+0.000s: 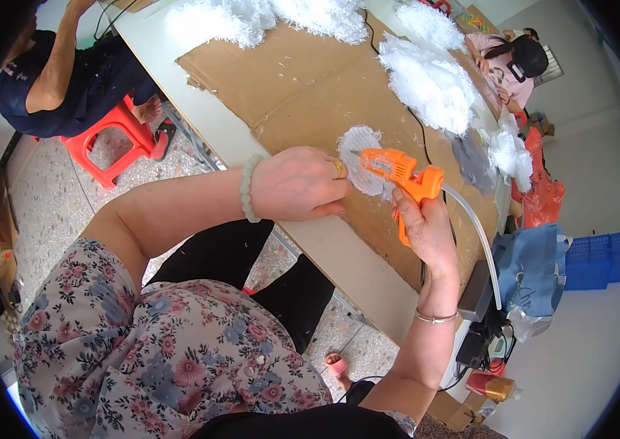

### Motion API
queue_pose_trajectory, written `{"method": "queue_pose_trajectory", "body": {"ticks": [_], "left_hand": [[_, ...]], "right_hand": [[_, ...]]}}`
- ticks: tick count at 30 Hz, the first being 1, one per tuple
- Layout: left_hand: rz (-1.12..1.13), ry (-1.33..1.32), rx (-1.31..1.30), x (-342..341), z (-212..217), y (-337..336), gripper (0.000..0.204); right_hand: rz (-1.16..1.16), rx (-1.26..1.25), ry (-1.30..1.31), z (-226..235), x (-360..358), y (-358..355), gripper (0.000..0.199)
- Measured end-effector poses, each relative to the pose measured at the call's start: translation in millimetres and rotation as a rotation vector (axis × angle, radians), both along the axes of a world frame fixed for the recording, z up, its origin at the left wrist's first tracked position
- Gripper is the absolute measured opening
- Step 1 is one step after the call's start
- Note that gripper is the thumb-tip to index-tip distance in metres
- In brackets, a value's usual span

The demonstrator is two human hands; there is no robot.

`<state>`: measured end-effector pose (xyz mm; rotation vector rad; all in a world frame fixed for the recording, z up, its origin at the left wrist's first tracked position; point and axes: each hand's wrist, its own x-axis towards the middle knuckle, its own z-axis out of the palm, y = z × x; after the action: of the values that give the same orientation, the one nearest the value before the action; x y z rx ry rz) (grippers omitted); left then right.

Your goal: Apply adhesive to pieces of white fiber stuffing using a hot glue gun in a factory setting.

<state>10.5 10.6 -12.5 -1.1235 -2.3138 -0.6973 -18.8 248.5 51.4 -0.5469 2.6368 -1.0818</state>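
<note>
In my right hand (427, 223) is an orange hot glue gun (394, 168), its nozzle pointing left over a white, frilly oval piece (361, 139). A long whitish glue stick (477, 219) curves out of the gun's back end and hangs down to the right. My left hand (299, 183) is curled at the near left edge of the white piece, its fingers closed against that edge. The fingertips are partly hidden, and so is the part of the piece beneath the gun.
Brown cardboard (288, 95) covers much of the table (229, 132). Fluffy white heaps (427, 80) lie at the far side, with a black cord (421, 132) running past. One person sits on a red stool (109, 143) at left; another person (508, 62) works at far right.
</note>
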Motion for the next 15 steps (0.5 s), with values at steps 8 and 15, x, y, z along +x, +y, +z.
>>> {"method": "queue_pose_trajectory", "body": {"ticks": [8, 15], "left_hand": [[0.014, -0.002, 0.000, -0.6, -0.7, 0.7, 0.022], [0.002, -0.063, -0.026, 0.9, 0.9, -1.5, 0.026]], "right_hand": [[-0.012, -0.038, 0.004, -3.7, -7.5, -3.3, 0.022], [-0.049, -0.086, -0.069, -1.3, -7.5, -0.5, 0.022]]}}
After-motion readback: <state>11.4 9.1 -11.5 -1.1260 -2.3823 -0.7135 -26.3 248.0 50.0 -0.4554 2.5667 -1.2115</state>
